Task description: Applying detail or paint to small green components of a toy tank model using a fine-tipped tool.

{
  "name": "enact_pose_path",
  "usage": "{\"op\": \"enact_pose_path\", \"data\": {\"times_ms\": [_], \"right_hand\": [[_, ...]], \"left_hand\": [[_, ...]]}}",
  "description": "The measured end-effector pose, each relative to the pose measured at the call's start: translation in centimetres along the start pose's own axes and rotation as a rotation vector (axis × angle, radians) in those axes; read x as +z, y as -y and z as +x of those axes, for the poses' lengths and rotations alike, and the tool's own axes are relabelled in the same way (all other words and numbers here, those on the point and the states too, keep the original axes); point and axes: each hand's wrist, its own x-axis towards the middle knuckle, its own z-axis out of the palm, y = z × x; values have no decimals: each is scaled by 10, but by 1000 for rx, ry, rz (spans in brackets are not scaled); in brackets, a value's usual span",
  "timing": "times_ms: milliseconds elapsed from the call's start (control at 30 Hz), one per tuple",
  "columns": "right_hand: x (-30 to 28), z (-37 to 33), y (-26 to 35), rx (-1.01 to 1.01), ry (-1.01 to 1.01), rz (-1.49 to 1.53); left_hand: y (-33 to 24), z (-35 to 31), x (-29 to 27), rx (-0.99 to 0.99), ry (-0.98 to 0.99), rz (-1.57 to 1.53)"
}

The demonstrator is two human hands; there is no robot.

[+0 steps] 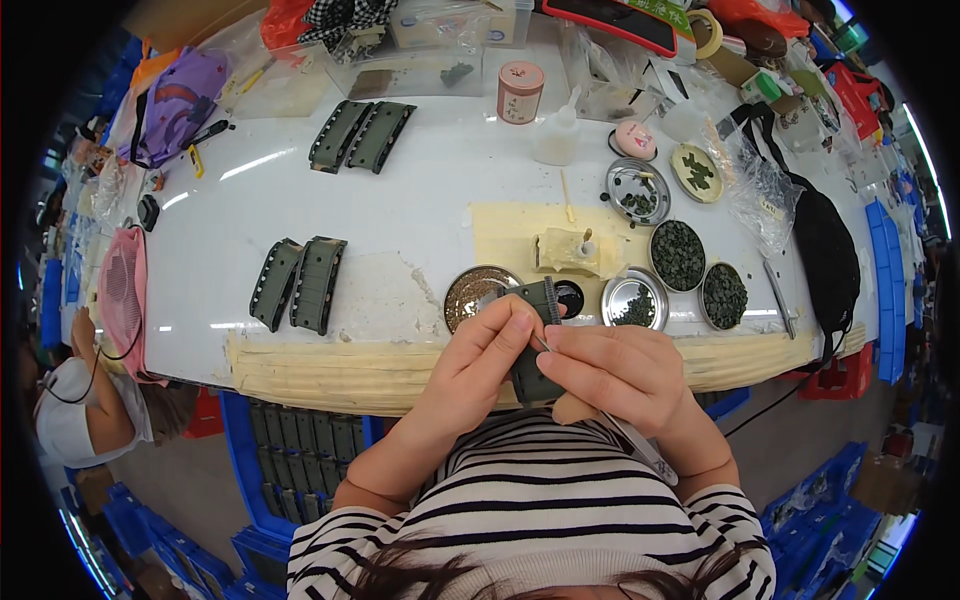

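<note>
Above the table's front edge, my left hand [482, 358] is closed round a dark green curved plastic part [530, 372] with a ribbed edge. My right hand [622, 376] pinches a slim silver metal tool [640, 446], whose thin tip meets the part between my two hands. Its exact kind is partly hidden by my fingers. Just beyond my hands are a round dish of brown grains [470, 290], a small black pot [569, 297] and a steel dish [652, 310] with small dark green pieces.
Matching green parts lie in pairs at the left [318, 285] and far left [381, 138]. Two tubs of green pieces [678, 256] [723, 296] stand at right, near a taped block [580, 252]. A pink tin [520, 93] stands farther back. A blue crate [240, 450] holds more parts below. Another person's arm [100, 410] shows at left.
</note>
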Motion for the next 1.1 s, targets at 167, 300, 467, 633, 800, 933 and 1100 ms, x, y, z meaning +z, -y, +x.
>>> {"op": "enact_pose_path", "data": {"times_ms": [167,300,467,633,800,933,1100], "right_hand": [[-5,-2,2,46,36,38],[-5,-3,1,57,43,37],[-5,-4,1,59,44,35],[-4,-3,1,51,43,35],[-2,-3,1,61,37,48],[-3,-4,0,70,45,58],[-3,-3,1,66,55,63]], "left_hand": [[0,-1,0,-4,2,33],[0,0,1,-10,-4,24],[0,0,1,-14,-2,33],[-1,0,1,4,0,53],[-2,0,1,2,-13,81],[-3,0,2,-7,-14,67],[0,-1,0,-4,-22,58]]}}
